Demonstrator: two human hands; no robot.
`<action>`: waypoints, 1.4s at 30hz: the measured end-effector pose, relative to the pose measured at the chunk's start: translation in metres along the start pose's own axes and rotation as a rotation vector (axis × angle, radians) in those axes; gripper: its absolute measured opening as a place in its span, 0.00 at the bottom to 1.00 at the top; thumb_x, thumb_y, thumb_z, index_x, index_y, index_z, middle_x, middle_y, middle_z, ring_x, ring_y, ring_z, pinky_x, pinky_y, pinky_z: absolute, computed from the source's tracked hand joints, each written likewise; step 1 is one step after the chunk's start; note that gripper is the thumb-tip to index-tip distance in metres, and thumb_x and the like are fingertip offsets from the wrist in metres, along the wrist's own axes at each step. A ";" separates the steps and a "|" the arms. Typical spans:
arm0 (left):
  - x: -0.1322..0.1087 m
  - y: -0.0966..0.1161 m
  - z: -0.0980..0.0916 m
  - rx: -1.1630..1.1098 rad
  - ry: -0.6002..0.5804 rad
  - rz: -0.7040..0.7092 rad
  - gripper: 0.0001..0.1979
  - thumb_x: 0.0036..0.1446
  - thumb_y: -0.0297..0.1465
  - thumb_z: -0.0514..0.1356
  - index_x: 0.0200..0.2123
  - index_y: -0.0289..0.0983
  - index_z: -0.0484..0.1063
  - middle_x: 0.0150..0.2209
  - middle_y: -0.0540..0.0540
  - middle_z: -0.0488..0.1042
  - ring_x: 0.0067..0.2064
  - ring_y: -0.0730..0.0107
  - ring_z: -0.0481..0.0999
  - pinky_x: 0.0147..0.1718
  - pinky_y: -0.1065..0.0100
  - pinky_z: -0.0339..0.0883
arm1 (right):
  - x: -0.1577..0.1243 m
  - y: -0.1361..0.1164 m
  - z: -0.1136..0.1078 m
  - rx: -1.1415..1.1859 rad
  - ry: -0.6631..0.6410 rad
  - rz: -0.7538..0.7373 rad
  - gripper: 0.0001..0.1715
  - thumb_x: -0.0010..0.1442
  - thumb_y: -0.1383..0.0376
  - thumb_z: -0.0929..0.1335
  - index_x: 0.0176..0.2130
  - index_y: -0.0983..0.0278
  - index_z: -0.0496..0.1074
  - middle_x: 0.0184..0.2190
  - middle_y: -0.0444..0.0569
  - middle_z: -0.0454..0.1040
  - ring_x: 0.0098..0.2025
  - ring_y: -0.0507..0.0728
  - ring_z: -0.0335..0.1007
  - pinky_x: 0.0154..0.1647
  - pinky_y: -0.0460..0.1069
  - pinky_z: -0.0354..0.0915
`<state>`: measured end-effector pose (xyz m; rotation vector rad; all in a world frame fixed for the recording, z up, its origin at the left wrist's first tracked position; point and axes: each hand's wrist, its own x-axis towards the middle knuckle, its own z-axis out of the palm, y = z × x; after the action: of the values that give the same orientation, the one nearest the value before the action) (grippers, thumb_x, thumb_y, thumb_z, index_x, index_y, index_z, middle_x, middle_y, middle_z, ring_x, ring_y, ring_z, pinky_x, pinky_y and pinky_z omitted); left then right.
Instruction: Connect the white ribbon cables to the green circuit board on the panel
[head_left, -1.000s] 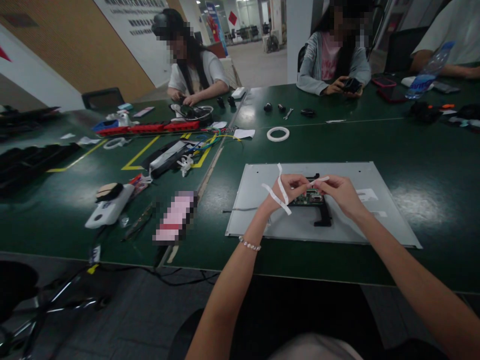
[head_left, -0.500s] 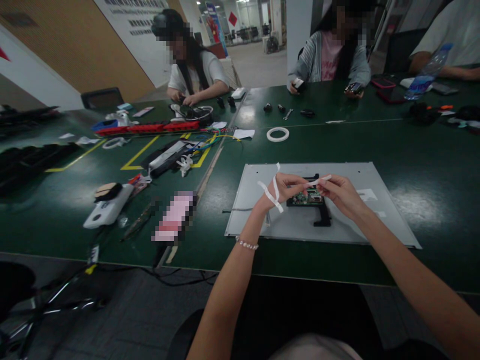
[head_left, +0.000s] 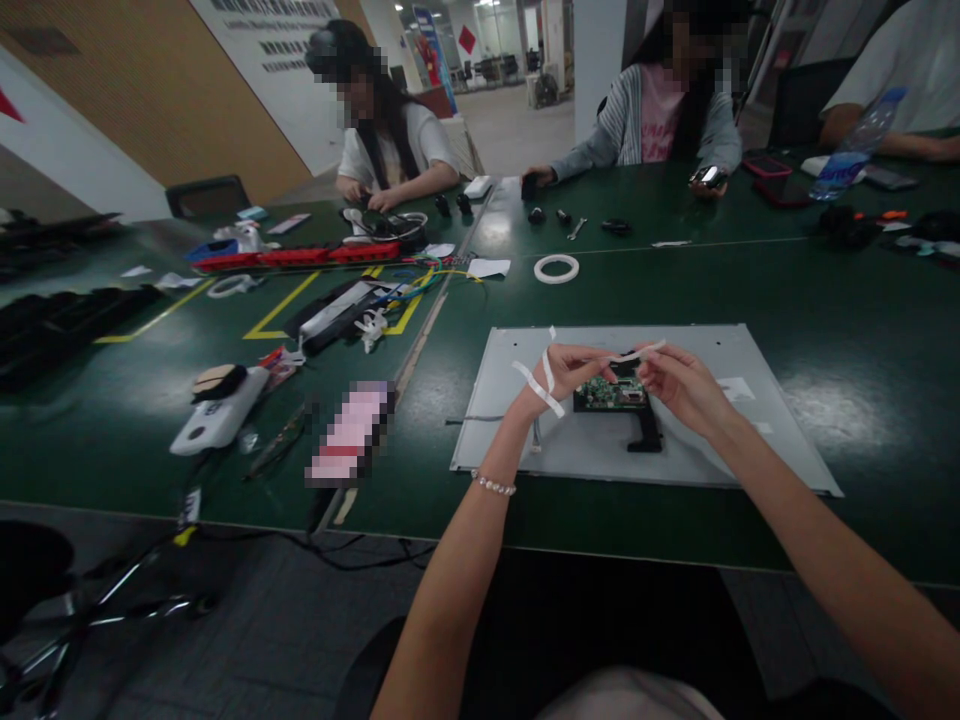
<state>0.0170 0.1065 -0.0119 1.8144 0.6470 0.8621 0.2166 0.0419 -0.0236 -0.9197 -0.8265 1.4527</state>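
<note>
Between my two hands a short strip of white tape point(head_left: 637, 355) is stretched, bowed slightly. My left hand point(head_left: 574, 372) pinches its left end, and my right hand point(head_left: 679, 382) pinches the right end. More white tape strips point(head_left: 538, 386) cling to the back of my left hand and wrist. Below the hands lies a green circuit board point(head_left: 611, 394) in a black bracket point(head_left: 645, 435), partly hidden by my fingers. Both rest on a flat grey metal panel point(head_left: 705, 450). A thin grey cable point(head_left: 480, 419) runs off the panel's left side.
A white tape roll point(head_left: 556, 268) lies beyond the panel. To the left are a phone point(head_left: 351, 432), a white device point(head_left: 217, 412) and a black-and-silver unit with coloured wires point(head_left: 341, 308). Two co-workers sit across the green table point(head_left: 420, 480); part of another person shows at right.
The tape strip between my hands now bows more, and my right fingers have shifted slightly. Across the table, a co-worker's hand has reached left with a dark object.
</note>
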 end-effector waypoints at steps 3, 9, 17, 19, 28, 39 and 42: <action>0.000 -0.006 0.001 0.022 0.000 0.003 0.14 0.59 0.35 0.60 0.43 0.34 0.78 0.32 0.43 0.80 0.34 0.72 0.78 0.38 0.69 0.72 | 0.003 -0.004 -0.005 0.092 -0.028 0.080 0.15 0.54 0.54 0.70 0.36 0.62 0.75 0.31 0.47 0.74 0.32 0.50 0.70 0.32 0.43 0.68; 0.001 -0.015 0.005 -0.034 -0.032 -0.003 0.14 0.57 0.32 0.60 0.46 0.33 0.76 0.37 0.42 0.80 0.37 0.71 0.79 0.42 0.66 0.73 | 0.007 0.003 -0.014 0.054 0.022 0.115 0.11 0.51 0.59 0.73 0.33 0.62 0.73 0.30 0.46 0.73 0.30 0.49 0.68 0.31 0.42 0.68; 0.004 -0.008 0.000 -0.198 -0.094 -0.066 0.30 0.53 0.31 0.63 0.59 0.35 0.61 0.43 0.38 0.78 0.36 0.68 0.80 0.34 0.69 0.72 | 0.006 0.008 -0.010 -0.151 0.058 0.033 0.24 0.50 0.59 0.74 0.46 0.62 0.69 0.31 0.46 0.74 0.31 0.49 0.70 0.33 0.43 0.67; 0.005 -0.004 0.001 -0.191 -0.053 -0.119 0.29 0.54 0.35 0.63 0.58 0.35 0.61 0.38 0.40 0.79 0.32 0.70 0.79 0.28 0.72 0.69 | 0.006 0.008 -0.010 -0.226 0.058 -0.022 0.25 0.51 0.58 0.73 0.48 0.62 0.68 0.32 0.46 0.75 0.32 0.50 0.71 0.34 0.44 0.67; 0.005 -0.011 0.007 0.096 0.192 -0.152 0.11 0.55 0.33 0.60 0.41 0.34 0.70 0.18 0.56 0.67 0.18 0.80 0.64 0.19 0.76 0.56 | 0.007 0.014 -0.006 -0.469 0.041 -0.127 0.24 0.53 0.56 0.71 0.47 0.63 0.66 0.27 0.46 0.74 0.29 0.52 0.70 0.32 0.46 0.66; 0.011 -0.021 0.001 0.325 0.266 -0.039 0.08 0.55 0.31 0.58 0.39 0.36 0.68 0.18 0.57 0.65 0.20 0.78 0.62 0.22 0.75 0.55 | 0.008 0.015 -0.001 -0.502 0.073 -0.187 0.25 0.53 0.54 0.71 0.45 0.62 0.61 0.25 0.45 0.74 0.24 0.50 0.65 0.28 0.46 0.63; 0.010 -0.022 0.002 0.326 0.272 -0.022 0.06 0.56 0.32 0.58 0.37 0.36 0.67 0.18 0.57 0.64 0.21 0.78 0.62 0.22 0.75 0.54 | 0.007 0.013 0.000 -0.536 0.073 -0.197 0.24 0.54 0.54 0.71 0.45 0.62 0.62 0.26 0.45 0.74 0.25 0.50 0.66 0.29 0.46 0.63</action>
<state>0.0234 0.1215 -0.0305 1.9886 1.0283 1.0467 0.2108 0.0474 -0.0362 -1.2395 -1.2461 1.0336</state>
